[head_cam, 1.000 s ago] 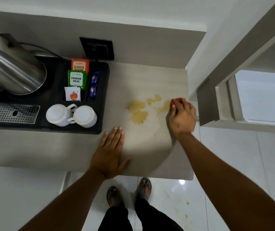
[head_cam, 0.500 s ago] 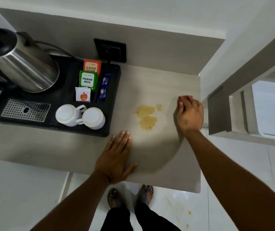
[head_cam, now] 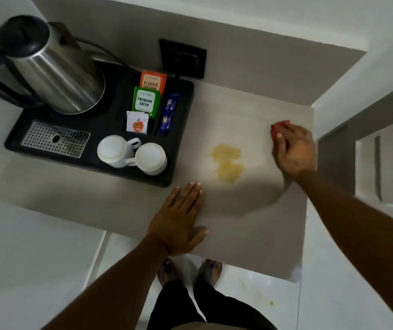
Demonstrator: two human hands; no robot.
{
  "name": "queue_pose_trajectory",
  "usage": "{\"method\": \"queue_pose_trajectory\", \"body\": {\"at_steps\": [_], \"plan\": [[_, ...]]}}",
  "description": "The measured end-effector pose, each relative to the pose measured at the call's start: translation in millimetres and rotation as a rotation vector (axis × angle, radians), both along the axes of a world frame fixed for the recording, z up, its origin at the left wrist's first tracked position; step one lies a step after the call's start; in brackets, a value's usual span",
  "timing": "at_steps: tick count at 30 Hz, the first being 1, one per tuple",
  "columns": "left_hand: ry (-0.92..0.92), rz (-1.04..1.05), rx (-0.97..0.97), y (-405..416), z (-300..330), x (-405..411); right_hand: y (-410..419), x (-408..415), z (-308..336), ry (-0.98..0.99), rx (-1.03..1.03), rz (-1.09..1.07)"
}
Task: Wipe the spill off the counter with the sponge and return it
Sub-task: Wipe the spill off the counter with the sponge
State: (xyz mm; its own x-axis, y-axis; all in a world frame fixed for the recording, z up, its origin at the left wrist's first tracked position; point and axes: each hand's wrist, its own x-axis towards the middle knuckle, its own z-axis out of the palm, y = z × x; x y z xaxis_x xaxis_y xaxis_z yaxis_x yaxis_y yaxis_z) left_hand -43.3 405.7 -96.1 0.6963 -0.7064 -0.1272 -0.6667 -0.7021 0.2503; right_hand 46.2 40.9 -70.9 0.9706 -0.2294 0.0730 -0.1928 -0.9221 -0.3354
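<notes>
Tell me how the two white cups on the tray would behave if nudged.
The cups stand upside down on wide rims, so they probably slide rather than tip. They touch, so pushing one likely shifts both. Being apparently ceramic, they may chip against the tray.

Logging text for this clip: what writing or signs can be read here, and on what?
"CLASSIC", second word cut off: orange tea packet.
"PREMIUM GREEN": green tea packet; small line above too blurred.
Red apple logo, lettering unreadable: white sachet.
Star pattern, no readable words: blue sachets.
</notes>
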Motion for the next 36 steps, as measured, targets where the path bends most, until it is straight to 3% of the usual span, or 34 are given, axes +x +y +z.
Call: {"method": "queue_pose_trajectory", "body": {"at_steps": [6,12,16,21,25,29,33,36], "plan": [[0.016,0.008,0.014,0,-3,0,56,79,0,0.032,-0.003,0.063],[0.028,0.009,0.001,0,-3,1,57,25,-1,0.018,-0.045,0.4],[0.0,0.006,-0.023,-1,-2,-1,31,49,-1,0.068,-0.08,0.304],[-0.036,0.006,-0.086,0,-6,-3,76,111,-2,0.044,-0.04,0.14],[-0.022,0.011,-0.071,0,-5,-2,113,103,-4,0.06,-0.048,0.431],[-0.033,0.015,-0.1,0,-7,-3,78,62,-5,0.029,-0.049,0.639],[-0.017,0.035,-0.148,-1,-11,-3,40,75,-1,-0.003,-0.071,0.497],[-0.01,0.038,-0.168,0,-10,-3,60,100,-2,0.001,-0.075,0.386]]}}
